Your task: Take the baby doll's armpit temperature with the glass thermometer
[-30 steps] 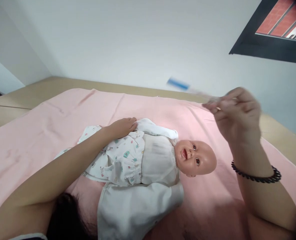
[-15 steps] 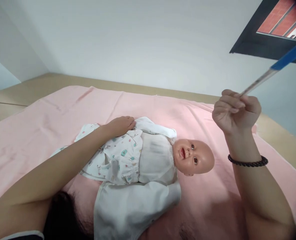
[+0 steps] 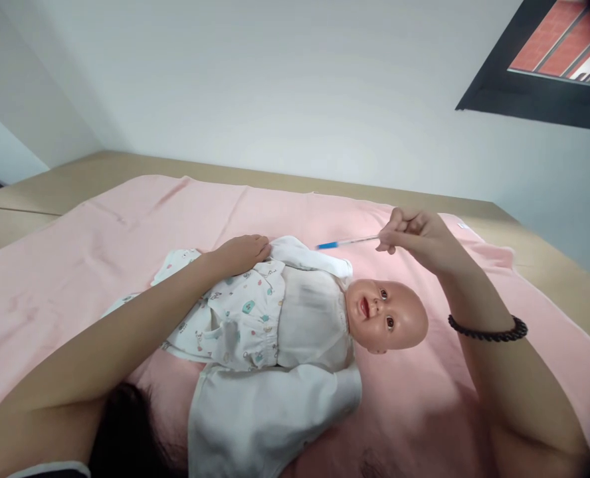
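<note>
A baby doll [image 3: 392, 315] lies on its back on a pink cloth [image 3: 215, 202], its head to the right. It wears patterned pants [image 3: 248, 305] and a white top [image 3: 312, 312]. My left hand [image 3: 242, 254] rests palm down at the doll's far side, beside the white sleeve, with its fingers lying flat. Above the doll's head, my right hand [image 3: 409, 232] pinches one end of a thin clear stick, like a thermometer [image 3: 357, 240]. Its blue end points left, over the cloth near the sleeve.
A white garment part [image 3: 270, 411] is spread on the near side of the doll. The pink cloth covers a wooden surface [image 3: 474, 209] that meets a pale wall [image 3: 275, 86]. A dark-framed window [image 3: 534, 103] is at the upper right. Dark hair hangs at the bottom.
My right hand has moved left and slightly down, and the thermometer has swung from pointing up right to pointing left. My left hand and the doll have stayed in place.
</note>
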The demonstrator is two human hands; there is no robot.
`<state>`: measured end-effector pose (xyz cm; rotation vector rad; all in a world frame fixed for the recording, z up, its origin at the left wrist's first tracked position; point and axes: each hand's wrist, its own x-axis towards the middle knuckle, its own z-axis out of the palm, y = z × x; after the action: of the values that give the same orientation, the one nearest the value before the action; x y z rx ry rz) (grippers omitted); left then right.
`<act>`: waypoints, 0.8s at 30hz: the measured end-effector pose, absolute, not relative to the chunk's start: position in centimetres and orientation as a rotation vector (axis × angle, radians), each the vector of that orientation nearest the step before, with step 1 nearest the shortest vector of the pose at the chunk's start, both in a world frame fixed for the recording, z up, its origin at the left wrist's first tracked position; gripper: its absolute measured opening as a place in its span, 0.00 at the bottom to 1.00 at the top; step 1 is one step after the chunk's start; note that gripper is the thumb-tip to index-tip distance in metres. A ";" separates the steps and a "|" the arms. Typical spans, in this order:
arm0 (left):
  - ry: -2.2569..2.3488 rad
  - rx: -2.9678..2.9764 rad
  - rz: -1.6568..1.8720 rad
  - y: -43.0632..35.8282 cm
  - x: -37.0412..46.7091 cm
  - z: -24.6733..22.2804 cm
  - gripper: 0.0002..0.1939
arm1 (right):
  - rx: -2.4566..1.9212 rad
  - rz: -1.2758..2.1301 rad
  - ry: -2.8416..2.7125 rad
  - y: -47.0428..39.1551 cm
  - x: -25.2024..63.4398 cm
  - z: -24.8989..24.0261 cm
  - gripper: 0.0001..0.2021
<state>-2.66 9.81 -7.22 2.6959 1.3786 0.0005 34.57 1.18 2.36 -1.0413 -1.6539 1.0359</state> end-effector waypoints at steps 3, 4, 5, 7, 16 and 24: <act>1.404 2.671 -0.045 9.6 -2.5 -7.0 0.21 | -0.900 1.016 -1.552 1.2 33.9 1.8 0.28; 1.420 2.658 -0.052 9.5 -2.5 -6.9 0.22 | -0.933 0.953 -1.580 1.1 33.6 1.6 0.28; 1.439 2.644 -0.058 9.4 -2.4 -6.8 0.23 | -1.005 0.858 -1.630 1.0 33.3 1.4 0.26; 1.478 2.613 -0.073 9.2 -2.2 -6.4 0.25 | -1.137 0.660 -1.676 0.7 32.7 1.1 0.20; 1.327 2.535 0.692 5.7 -1.5 -0.9 0.31 | -0.988 0.684 -1.562 -1.4 30.5 1.8 0.13; 0.899 2.647 1.450 -0.3 0.1 1.9 0.16 | -0.912 0.722 -1.566 -3.8 29.6 2.7 0.08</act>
<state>0.09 -0.34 1.91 2.6468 0.8991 1.4496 29.60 -3.82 2.67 -0.9120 -1.5663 0.7217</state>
